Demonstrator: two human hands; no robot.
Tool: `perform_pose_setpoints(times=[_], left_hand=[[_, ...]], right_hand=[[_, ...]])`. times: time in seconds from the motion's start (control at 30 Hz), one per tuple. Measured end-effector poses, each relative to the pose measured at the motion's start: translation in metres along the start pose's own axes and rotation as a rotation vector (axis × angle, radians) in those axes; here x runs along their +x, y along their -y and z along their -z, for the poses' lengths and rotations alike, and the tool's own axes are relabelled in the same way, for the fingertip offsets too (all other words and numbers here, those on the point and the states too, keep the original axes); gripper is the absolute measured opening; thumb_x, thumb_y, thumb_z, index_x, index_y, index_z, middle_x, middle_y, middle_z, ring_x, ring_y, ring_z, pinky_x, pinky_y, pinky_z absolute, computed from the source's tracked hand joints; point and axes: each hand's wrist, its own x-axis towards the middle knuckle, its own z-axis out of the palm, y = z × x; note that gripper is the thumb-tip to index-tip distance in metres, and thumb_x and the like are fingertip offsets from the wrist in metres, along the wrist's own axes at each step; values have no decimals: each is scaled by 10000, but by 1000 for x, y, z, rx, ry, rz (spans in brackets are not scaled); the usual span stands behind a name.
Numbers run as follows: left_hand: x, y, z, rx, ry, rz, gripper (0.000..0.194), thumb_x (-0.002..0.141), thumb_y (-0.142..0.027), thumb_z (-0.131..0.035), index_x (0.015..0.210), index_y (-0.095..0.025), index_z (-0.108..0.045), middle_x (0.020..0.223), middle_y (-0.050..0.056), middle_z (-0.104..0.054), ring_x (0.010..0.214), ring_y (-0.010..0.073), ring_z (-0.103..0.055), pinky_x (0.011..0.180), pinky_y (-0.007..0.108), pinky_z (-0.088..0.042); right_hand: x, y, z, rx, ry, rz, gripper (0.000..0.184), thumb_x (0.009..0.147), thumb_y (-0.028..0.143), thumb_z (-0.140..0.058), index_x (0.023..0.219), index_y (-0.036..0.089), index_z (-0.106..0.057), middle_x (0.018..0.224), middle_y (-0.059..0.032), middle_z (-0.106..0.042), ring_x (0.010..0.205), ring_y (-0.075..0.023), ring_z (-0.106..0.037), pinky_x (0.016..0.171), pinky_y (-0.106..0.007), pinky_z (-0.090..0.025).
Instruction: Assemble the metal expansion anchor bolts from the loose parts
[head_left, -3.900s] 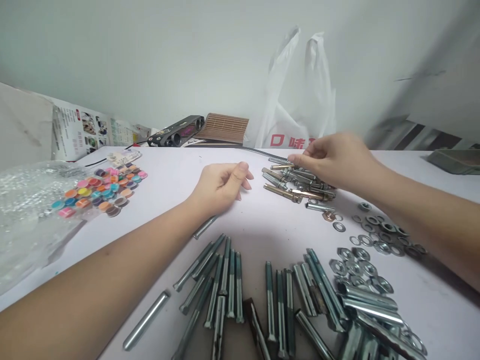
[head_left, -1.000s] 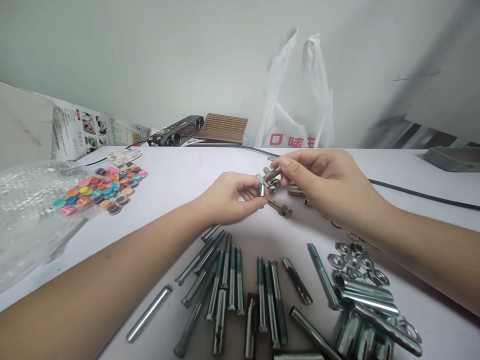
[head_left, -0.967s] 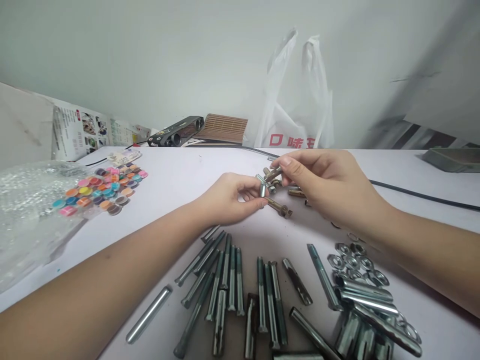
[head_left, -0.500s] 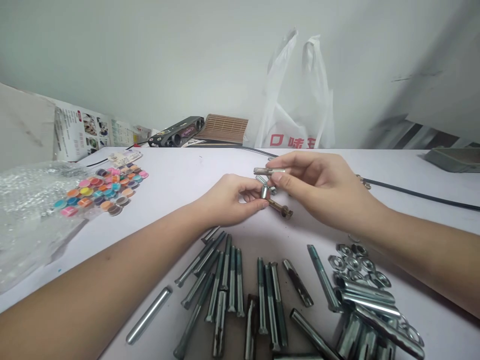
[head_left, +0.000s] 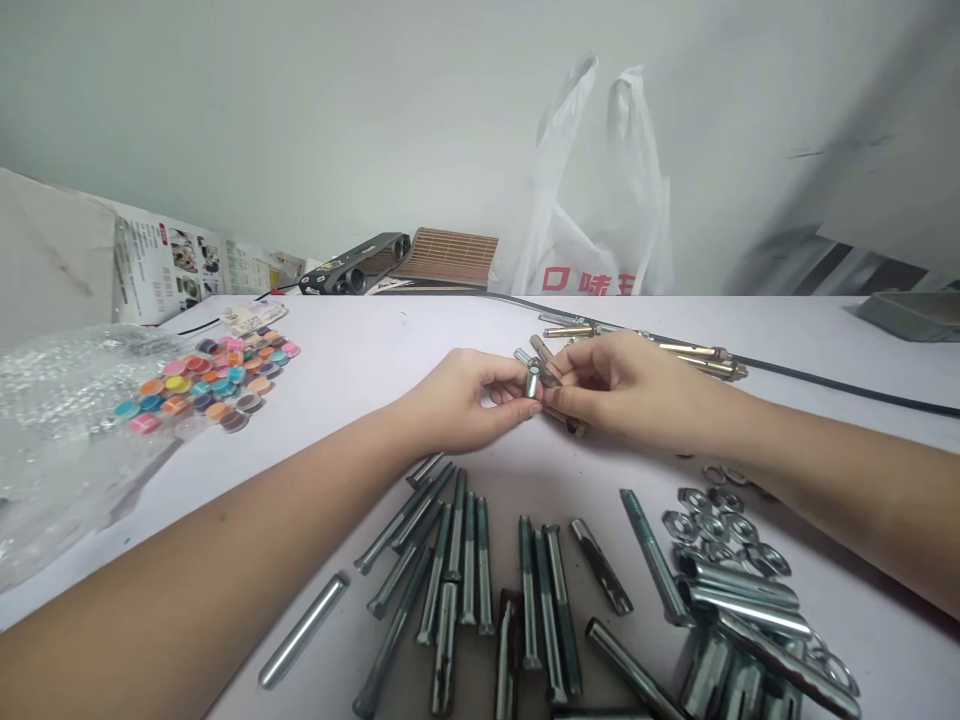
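Head view: metal cylinder [head_left: 532,383] held in left hand [head_left: 472,402], beside right hand [head_left: 626,385]

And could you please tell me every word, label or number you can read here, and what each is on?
"口味" in red on the white plastic bag; the third character is cut off.
Printed sheet, far left: too small to read.
Black patterned item, back: too blurred.
Small pale packet: too small.
Metal parts: nothing legible.

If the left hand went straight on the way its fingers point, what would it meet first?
Probably the right hand, just past the small metal tube held in the left hand; depth is unclear, so the hands may already touch.
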Motion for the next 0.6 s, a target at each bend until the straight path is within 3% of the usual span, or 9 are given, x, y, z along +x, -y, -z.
perform_pose_setpoints(times=[0.17, 0.3, 0.4, 0.6], left_hand=[[1, 0, 0, -7, -2, -13, 146, 819, -241, -630, 773, -109, -674, 669, -19, -614, 631, 31, -505, 636, 133, -421], [1, 0, 0, -2, -19, -18, 145, 812, -242, -636, 770, -110, -682, 663, -19, -609, 631, 33, -506, 637, 138, -420], [1, -1, -1, -6, -31, -9, 148, 809, -243, -637, 779, -112, -698, 658, -18, -618, 618, 35, -506, 624, 143, -419], [1, 0, -3, -10, -26, 17, 183, 814, -272, -636, 810, -102, -703, 685, -8, -641, 668, 52, -561, 675, 152, -456]], right_hand=[[-1, 0, -1, 303, -105, 87, 255, 866, 407, -656, 957, 172, -694, 885, -58, -693, 733, -134, -619, 650, -253, -489], [-1, -2, -10, 417, -127, 167, 326, 847, 399, -698, 1088, 181, -692, 1030, -77, -707, 967, -193, -656, 855, -314, -520], [0, -5, -15, 418, -184, 176, 402, 827, 400, -721, 1167, 192, -672, 1051, -81, -712, 985, -213, -667, 870, -348, -536], [-1, -2, -15, 366, -192, 228, 349, 811, 321, -741, 1126, 190, -673, 1013, -65, -717, 909, -184, -680, 788, -292, -547]])
